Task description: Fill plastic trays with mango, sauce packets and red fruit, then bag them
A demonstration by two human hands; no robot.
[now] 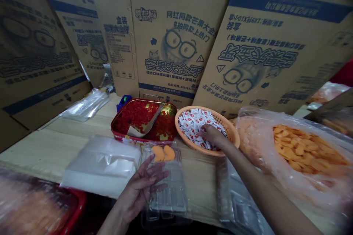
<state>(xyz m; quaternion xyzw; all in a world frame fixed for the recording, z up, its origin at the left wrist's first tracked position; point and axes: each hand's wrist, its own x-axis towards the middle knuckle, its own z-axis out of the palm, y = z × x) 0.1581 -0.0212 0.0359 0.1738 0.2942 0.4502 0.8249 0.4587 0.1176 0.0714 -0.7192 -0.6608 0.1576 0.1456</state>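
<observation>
A clear plastic tray (172, 187) with several compartments lies in front of me, two orange curved pieces (163, 153) in its far end. Over its left side is my left hand (143, 185), palm turned up, fingers spread, holding nothing. My right hand (211, 134) reaches into an orange plastic basket (235, 136) full of small white and red packets (197, 117). Its fingers are bent down on the packets; whether one is gripped is too small to tell.
Behind the tray stands a red tin (117, 136) of red bits with a scoop (151, 121). Clear bags (104, 161) lie left. At right are a big bag of orange pieces (306, 150) and more trays (242, 205). Cardboard boxes (176, 18) wall the back.
</observation>
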